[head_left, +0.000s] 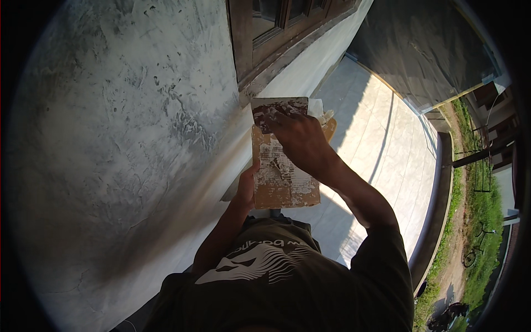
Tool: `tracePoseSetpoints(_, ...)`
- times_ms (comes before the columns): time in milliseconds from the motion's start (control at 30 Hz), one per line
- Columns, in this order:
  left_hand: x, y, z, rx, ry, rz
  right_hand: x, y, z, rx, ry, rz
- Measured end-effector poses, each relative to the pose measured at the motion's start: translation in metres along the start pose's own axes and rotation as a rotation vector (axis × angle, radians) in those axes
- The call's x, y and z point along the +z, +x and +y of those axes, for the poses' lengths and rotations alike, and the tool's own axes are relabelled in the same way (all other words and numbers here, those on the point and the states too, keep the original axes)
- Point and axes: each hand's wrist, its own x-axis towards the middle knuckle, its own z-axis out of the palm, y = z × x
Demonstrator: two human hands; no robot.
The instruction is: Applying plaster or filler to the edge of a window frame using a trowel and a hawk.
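Observation:
My right hand (303, 143) is closed on a thin, flat putty scraper (287, 103) smeared with whitish paste, over the far end of a brown board. The board (262, 193) is roughly rectangular and carries streaks and a small lump of white putty (283, 166). My left hand (247, 185) grips the board's left edge, its thumb along the side and the other fingers hidden beneath. Something white pokes out past the far right of the board, and I cannot make out what it is.
A grey wall (138, 110) with patchy white smears rises close on the left. Ahead is a brown wooden window frame (243, 50). Pale tiles (381, 138) cover the floor to the right, bounded by a low curb (434, 221). Dark sheeting (426, 50) hangs at the far right.

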Motion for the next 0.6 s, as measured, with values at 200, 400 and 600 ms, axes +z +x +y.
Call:
tracePoseSetpoints(200,0.006,0.0,0.001,-0.013,0.022,0.017,-0.004,0.002,0.014,0.149,0.113,0.202)
tracePoseSetpoints(400,0.002,0.003,-0.001,-0.023,0.002,0.02,0.023,0.012,0.025,0.112,0.254,0.153)
tracePoseSetpoints(600,-0.001,0.0,0.002,-0.027,-0.014,0.035,0.014,-0.004,0.055,0.008,0.314,0.222)
